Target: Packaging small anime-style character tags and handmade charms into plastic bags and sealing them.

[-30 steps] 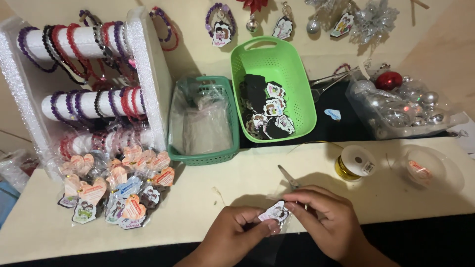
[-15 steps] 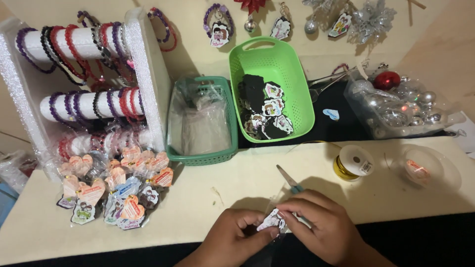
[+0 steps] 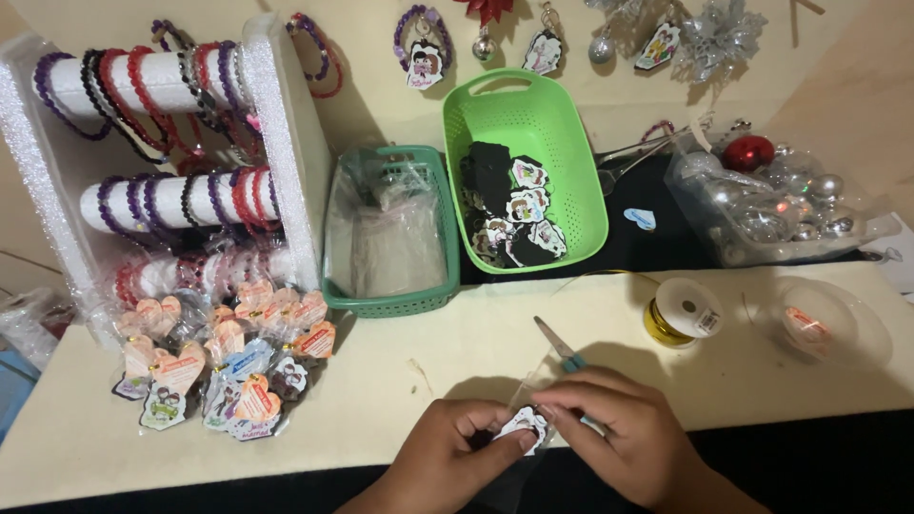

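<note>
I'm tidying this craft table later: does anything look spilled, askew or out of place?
Nothing is spilled or broken. One small blue heart piece lies alone on the black mat, outside the light green basket. Both hands hold a small charm.

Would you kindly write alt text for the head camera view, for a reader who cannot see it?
Both hands, left hand and right hand, hold a small cartoon charm at a clear sleeve over a cream table. Behind stand a green basket of charms and a bracelet rack.
</note>
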